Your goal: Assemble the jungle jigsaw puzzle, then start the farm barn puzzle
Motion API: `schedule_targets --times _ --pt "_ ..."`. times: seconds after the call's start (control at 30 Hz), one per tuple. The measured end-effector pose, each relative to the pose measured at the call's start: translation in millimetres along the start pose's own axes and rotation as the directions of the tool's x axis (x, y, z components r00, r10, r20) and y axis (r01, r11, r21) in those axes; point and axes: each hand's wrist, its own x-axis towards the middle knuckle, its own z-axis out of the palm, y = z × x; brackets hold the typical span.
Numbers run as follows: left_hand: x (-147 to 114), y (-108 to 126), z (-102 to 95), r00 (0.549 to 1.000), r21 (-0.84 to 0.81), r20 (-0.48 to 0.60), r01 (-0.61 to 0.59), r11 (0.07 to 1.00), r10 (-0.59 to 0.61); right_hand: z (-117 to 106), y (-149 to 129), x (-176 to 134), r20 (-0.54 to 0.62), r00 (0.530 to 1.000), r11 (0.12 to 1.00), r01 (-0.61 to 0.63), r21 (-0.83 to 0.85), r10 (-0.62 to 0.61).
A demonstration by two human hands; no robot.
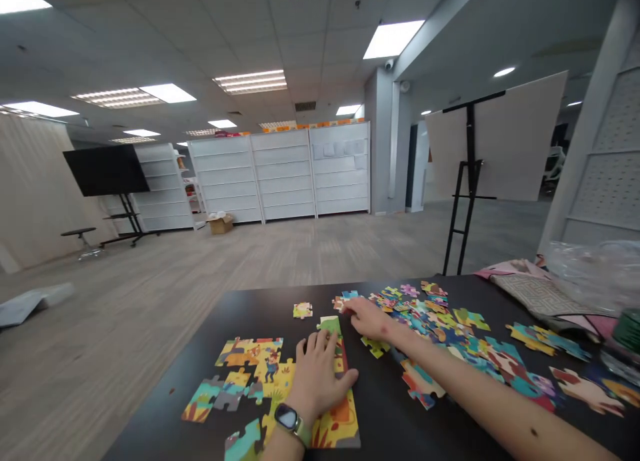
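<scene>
My left hand [323, 374], with a watch [287, 417] on its wrist, lies spread over a partly joined jigsaw puzzle [280, 381] in yellow, orange and green. Its fingertips rest just below a green jigsaw piece [330, 324] at the puzzle's top edge, and the palm hides the middle. Farther right, my right hand [369, 319] has its fingers bent and closed at a small pale, red and blue jigsaw piece [343, 301] near the far table edge; the fingers partly cover it. A single yellow piece [303, 310] lies apart, beyond the puzzle.
A heap of loose jigsaw pieces [440, 327] spreads under and beyond my right forearm on the dark table [200, 354]. At the right are a pink patterned cloth [535, 291], clear plastic wrap [590, 271] and a green-topped container [625, 341]. An easel [465, 187] stands behind.
</scene>
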Motion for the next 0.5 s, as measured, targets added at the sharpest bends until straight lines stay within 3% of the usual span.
schedule_targets --times 0.17,0.33,0.5 --pt "4 3 12.4 0.999 0.032 -0.037 0.016 0.999 -0.015 16 -21 38 0.039 0.999 0.999 -0.018 0.043 0.016" --pt "9 -5 23.0 1.0 0.034 0.022 0.017 0.999 -0.018 33 -56 89 0.129 0.989 0.995 -0.078 0.059 0.07" --pt "12 -9 24.3 0.998 0.002 0.063 -0.006 1.0 0.006 38 -80 134 0.304 0.921 0.964 -0.265 0.028 0.244"
